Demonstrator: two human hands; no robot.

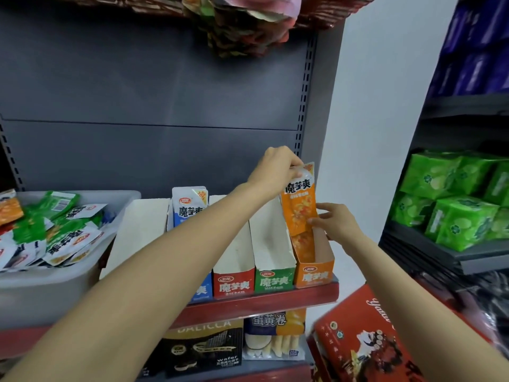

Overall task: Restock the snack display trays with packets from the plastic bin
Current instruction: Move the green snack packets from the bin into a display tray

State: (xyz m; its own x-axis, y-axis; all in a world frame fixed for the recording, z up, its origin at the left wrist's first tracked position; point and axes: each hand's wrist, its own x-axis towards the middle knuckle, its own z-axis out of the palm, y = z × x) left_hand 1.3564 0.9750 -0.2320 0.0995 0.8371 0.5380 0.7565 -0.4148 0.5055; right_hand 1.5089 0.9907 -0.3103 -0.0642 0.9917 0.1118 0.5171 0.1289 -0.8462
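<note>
My left hand (276, 166) pinches the top edge of an orange snack packet (298, 205) that stands upright in the back of the orange display tray (315, 274). My right hand (334, 221) holds the packet's lower right side with thumb and fingers. Another orange packet (303, 242) lies lower in the same tray. To the left stand the green tray (274, 279), the red tray (234, 283) and the blue tray (202, 290), which holds a blue packet (190, 205). The grey plastic bin (46, 288) at the far left holds several loose packets (55, 230).
The trays sit on a red-edged shelf (261, 301). Wafer boxes (203, 348) and egg-roll packs (275, 334) fill the shelf below. A red gift box (358, 340) leans at lower right. Green packs (454, 208) fill a neighbouring rack. Hanging snacks (242, 20) dangle overhead.
</note>
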